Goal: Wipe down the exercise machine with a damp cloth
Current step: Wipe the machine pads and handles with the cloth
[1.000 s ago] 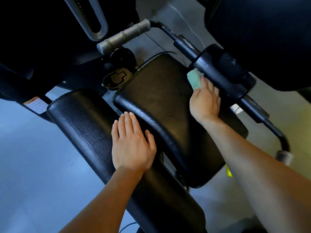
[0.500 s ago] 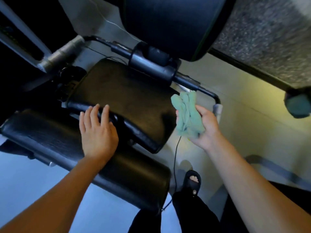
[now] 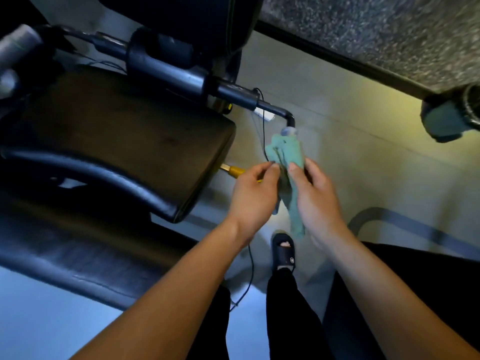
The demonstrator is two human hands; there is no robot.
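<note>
You are holding the green cloth [image 3: 287, 162] in the air just off the right-hand end of the black seat pad [image 3: 124, 141], clear of the pad and of every other machine surface. The cloth is hanging bunched, with its long axis running from the bent black handle bar [image 3: 275, 110] above it down toward your sandalled foot [image 3: 283, 252]. Your right hand [image 3: 318, 201] is gripping the cloth, thumb pressing on its front. Your left hand [image 3: 253, 196] is pinching its left edge with fingertips together, on the seat pad side of the cloth. Both hands are closing on the cloth, probably to refold it. The handle bar end is lying directly above the cloth's top edge, nearer your right hand. The seat pad is lying to the left, nearer your left hand.
</note>
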